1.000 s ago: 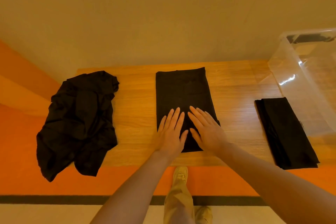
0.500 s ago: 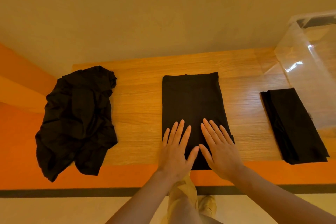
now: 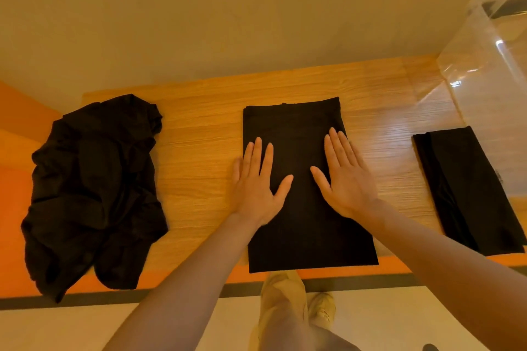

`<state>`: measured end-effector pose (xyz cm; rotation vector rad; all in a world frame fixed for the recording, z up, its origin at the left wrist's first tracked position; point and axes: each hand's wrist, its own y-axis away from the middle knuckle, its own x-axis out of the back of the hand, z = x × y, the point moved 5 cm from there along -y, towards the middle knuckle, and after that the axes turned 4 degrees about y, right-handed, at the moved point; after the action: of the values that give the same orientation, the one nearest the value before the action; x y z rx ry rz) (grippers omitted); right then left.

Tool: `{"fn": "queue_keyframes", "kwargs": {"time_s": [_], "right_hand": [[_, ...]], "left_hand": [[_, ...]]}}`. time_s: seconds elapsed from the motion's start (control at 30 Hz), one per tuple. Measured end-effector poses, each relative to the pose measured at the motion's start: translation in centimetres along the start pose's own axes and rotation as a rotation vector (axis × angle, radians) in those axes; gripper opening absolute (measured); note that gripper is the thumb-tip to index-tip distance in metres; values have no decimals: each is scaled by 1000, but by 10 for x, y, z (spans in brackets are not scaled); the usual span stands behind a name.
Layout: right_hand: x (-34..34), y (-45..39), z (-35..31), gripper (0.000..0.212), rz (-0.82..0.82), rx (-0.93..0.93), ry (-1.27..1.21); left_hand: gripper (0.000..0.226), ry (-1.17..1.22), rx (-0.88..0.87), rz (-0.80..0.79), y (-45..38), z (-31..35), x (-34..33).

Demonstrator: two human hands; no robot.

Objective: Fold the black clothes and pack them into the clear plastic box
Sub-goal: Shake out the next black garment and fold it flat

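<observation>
Step now: You are flattening the half-folded cloth (image 3: 299, 151) in the middle of the frame. This looks like smoothing before the next fold.

Left hand (image 3: 256, 185): It lies flat on the left side of the cloth. The fingers are straight and a little apart. Your grip holds nothing; it only presses down. The outer finger hangs over the cloth's left edge onto the wood.

Right hand (image 3: 345, 177): It lies flat on the right side of the cloth, fingers straight and close together. This grip holds nothing too.

Where the cloth is: It is a long black rectangle on the worktop (image 3: 199, 128). Its near end reaches the front edge of the worktop.

Done already: One folded piece (image 3: 467, 194) lies at the right of the frame, just beside the clear plastic box (image 3: 490, 60). It is not in the box yet, as far as I can see.

Not done: A messy black pile (image 3: 94, 185) sits at the left of the frame, part of it hanging off the front edge.

How far along: I think you are about in the middle.

Next move: You likely need to pinch one short end of the cloth with both hands and bring it over to the other end. Keep the edges lined up so it fits the box.

Watch out: The cloth is soft and can slide or bunch up.
</observation>
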<state>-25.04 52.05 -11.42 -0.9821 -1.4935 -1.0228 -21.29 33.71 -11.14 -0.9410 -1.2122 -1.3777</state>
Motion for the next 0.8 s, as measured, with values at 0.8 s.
{"fn": "queue_keyframes", "kwargs": {"time_s": [0.8], "right_hand": [[12,-81,39,78,-7,-77,27]], "left_hand": [[69,45,19,58,-92,-19,14]]}}
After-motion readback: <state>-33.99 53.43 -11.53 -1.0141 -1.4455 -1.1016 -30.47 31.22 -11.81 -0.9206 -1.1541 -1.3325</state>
